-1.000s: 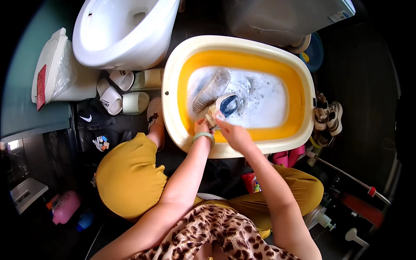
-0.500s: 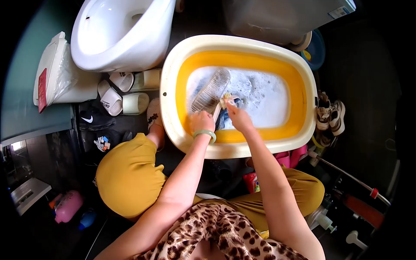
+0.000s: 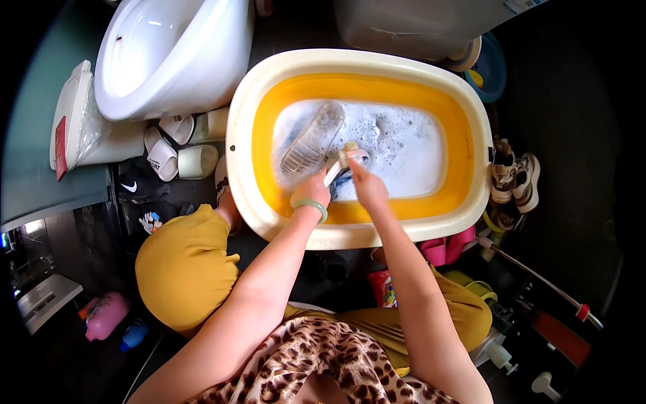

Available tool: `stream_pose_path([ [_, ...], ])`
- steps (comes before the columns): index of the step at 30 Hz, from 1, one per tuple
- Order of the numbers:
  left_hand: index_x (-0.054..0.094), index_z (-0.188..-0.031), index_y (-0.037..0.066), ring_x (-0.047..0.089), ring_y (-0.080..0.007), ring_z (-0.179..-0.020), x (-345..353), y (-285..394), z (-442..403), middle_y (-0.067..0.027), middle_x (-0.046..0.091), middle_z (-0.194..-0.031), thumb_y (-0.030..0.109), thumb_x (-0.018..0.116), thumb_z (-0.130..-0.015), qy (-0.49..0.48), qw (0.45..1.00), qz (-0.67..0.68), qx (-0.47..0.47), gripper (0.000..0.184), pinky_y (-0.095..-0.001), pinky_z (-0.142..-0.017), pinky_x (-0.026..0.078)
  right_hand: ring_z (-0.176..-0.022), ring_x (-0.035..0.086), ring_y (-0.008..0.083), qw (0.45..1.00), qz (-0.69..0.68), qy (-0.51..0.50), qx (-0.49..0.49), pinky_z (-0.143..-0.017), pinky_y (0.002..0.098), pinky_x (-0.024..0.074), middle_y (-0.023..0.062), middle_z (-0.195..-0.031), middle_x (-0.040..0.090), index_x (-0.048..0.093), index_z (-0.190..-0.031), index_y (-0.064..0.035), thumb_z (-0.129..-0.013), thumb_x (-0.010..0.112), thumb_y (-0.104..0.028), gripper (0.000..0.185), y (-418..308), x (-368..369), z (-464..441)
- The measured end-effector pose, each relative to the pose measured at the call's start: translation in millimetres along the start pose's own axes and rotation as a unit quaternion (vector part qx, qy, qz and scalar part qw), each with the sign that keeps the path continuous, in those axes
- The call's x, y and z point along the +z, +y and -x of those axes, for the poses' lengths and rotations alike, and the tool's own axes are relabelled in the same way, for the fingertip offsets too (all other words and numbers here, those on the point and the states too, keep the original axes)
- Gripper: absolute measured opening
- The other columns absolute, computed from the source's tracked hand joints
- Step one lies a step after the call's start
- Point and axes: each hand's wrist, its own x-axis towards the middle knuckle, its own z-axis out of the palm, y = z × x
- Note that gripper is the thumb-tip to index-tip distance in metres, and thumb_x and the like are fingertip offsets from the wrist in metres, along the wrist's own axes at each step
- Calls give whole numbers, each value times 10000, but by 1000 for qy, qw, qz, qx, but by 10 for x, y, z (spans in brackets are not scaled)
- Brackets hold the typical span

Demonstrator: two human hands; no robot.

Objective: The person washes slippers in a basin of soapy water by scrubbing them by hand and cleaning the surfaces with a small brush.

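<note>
A shoe with a pale sole edge and dark blue upper is held tilted in the basin by my left hand, whose fingers are closed around its near end. My right hand grips a small scrubbing brush, its head pressed near the shoe's far end; motion blurs it a little. Left of the brush, a second shoe lies sole up in the suds, touched by neither hand. Foamy water hides part of the held shoe. Both hands are inside the cream and yellow basin.
A white toilet and a lidded bin stand at the left, with slippers beside them. Sneakers sit right of the basin. Behind it is a grey container. A metal pole lies at the lower right.
My view has shifted slightly, so the basin appears further left. The brush has moved a little along the held shoe. Both hands keep their hold.
</note>
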Motion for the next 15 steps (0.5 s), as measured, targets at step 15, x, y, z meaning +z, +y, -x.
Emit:
stream_pose_path([
  [15,584,-1114,102,588,-374,-960,17,-40,-17,-198,612,-1055,133,497,-831,7,998,55,37,298,-451,-834,458,-816,605,410,999,-18,24,-23,-711,481,483,219,-901,633,561,-1188,-268,-916,400,-349,327,149,66,-166],
])
